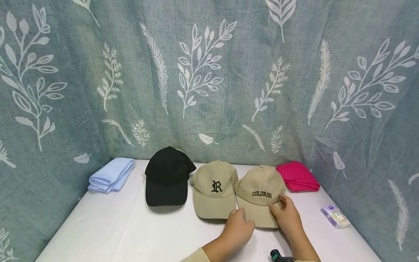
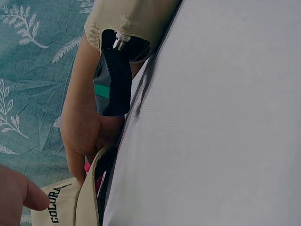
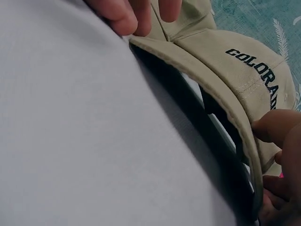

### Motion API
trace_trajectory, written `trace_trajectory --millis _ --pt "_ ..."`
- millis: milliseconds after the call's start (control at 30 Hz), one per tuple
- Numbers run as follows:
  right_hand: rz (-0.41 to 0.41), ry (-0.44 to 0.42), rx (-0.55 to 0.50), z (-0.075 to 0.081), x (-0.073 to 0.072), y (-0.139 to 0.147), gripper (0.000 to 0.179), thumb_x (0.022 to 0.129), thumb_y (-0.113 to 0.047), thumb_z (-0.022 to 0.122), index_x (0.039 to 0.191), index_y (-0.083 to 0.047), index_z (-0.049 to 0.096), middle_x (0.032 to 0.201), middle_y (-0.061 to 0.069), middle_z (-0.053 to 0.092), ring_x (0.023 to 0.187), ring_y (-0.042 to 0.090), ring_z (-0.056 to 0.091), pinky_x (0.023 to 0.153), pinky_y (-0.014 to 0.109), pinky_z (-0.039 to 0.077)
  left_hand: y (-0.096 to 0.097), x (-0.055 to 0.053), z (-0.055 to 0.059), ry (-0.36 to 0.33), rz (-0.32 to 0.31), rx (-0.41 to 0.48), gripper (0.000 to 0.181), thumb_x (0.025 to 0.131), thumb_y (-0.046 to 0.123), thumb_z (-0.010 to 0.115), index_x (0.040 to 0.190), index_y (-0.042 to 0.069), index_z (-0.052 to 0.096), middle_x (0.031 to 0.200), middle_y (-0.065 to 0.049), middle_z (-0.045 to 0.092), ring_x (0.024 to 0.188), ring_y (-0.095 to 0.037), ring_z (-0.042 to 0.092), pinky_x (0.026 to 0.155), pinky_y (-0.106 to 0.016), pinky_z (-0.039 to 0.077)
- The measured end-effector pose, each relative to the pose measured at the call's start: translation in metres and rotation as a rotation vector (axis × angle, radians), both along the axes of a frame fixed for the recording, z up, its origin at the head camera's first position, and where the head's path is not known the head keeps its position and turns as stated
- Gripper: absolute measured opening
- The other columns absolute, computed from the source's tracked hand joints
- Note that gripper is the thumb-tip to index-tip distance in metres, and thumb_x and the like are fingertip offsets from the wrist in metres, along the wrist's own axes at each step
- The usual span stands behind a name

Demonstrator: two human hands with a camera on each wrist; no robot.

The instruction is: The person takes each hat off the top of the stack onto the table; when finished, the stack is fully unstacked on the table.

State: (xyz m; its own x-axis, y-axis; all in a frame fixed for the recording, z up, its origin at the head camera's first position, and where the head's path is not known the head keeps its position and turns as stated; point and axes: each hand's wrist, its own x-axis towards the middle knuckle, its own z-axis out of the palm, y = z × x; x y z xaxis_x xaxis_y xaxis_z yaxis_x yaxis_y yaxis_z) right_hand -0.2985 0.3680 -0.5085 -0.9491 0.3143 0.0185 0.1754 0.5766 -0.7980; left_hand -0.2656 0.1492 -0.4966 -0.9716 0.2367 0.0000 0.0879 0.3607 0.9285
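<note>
A beige cap with COLORADO lettering (image 1: 262, 183) lies on the white table (image 1: 157, 236), its brim toward me. With thumb and fingers, my right hand (image 1: 288, 214) pinches the right side of the brim. My left hand (image 1: 237, 227) has thumb and finger at the brim's left front corner. In the right wrist view, the left fingertips (image 3: 143, 26) meet that corner, and the brim (image 3: 202, 75) arches with a dark gap beneath it. Left of this cap lies another beige cap with a black R (image 1: 214, 180), and farther left a black cap (image 1: 168, 174).
A folded light-blue cloth (image 1: 111, 174) lies at the back left, a folded pink cloth (image 1: 298, 176) at the back right. A small purple-and-white packet (image 1: 335, 216) sits near the right edge. Leaf-patterned curtains (image 1: 209, 80) surround the table on three sides.
</note>
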Motion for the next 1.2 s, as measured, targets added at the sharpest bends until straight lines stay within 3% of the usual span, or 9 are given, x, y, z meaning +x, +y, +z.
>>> trace_trajectory --millis 167,367,467,633,767,933,1200 --pt "-0.031 -0.004 -0.005 0.003 0.002 -0.006 0.072 0.105 -0.032 0.059 0.16 0.002 0.029 0.162 0.032 0.033 0.15 0.049 0.034 0.124 0.06 0.031 -0.014 0.008 -0.002 0.024 -0.017 0.014 0.035 0.085 0.014 0.064 0.117 0.0 0.071 0.116 -0.014 0.068 0.115 -0.029 0.064 0.101 -0.052 0.054" --pt "-0.085 0.019 -0.045 0.01 0.008 -0.008 0.069 0.105 -0.031 0.057 0.159 0.004 0.031 0.159 0.035 0.036 0.147 0.05 0.038 0.122 0.059 0.035 -0.028 0.009 -0.004 -0.032 -0.044 0.051 0.013 0.091 0.015 0.062 0.1 0.012 0.071 0.092 0.005 0.066 0.088 -0.012 0.061 0.075 -0.033 0.055" --pt "-0.08 0.019 -0.038 0.012 0.009 -0.012 0.069 0.105 -0.031 0.057 0.158 0.004 0.031 0.159 0.034 0.036 0.147 0.051 0.037 0.122 0.061 0.034 -0.037 0.01 -0.005 -0.031 -0.053 0.065 0.012 0.092 0.015 0.061 0.098 0.012 0.071 0.085 0.007 0.063 0.079 -0.009 0.057 0.066 -0.027 0.05" --pt "-0.064 0.018 -0.036 0.017 0.011 -0.016 0.068 0.104 -0.029 0.058 0.158 0.003 0.032 0.161 0.032 0.035 0.147 0.05 0.038 0.122 0.06 0.033 -0.051 0.01 -0.005 -0.035 -0.06 0.084 0.011 0.093 0.014 0.061 0.095 0.012 0.071 0.081 0.006 0.064 0.075 -0.009 0.057 0.062 -0.026 0.047" --pt "0.043 -0.018 0.038 0.021 0.01 -0.02 0.077 0.103 -0.035 0.065 0.16 0.003 0.028 0.163 0.033 0.031 0.149 0.053 0.032 0.123 0.064 0.03 -0.068 0.01 -0.004 -0.063 -0.057 0.138 0.011 0.095 0.012 0.061 0.095 0.009 0.071 0.082 0.003 0.066 0.074 -0.01 0.061 0.061 -0.026 0.049" --pt "0.201 -0.097 0.195 0.026 0.013 -0.031 0.107 0.092 -0.05 0.077 0.161 0.006 0.019 0.162 0.04 0.023 0.149 0.062 0.021 0.119 0.075 0.021 -0.1 0.01 -0.001 -0.065 -0.036 0.176 0.013 0.094 0.008 0.057 0.093 0.004 0.069 0.083 -0.002 0.068 0.074 -0.013 0.063 0.059 -0.024 0.051" --pt "0.346 -0.104 0.351 0.034 0.028 -0.033 0.127 0.077 -0.043 0.092 0.159 0.014 0.012 0.158 0.045 0.021 0.146 0.065 0.021 0.118 0.076 0.024 -0.15 0.0 -0.002 -0.078 0.014 0.229 0.014 0.094 0.005 0.054 0.092 0.0 0.067 0.084 -0.005 0.067 0.077 -0.015 0.066 0.065 -0.028 0.06"
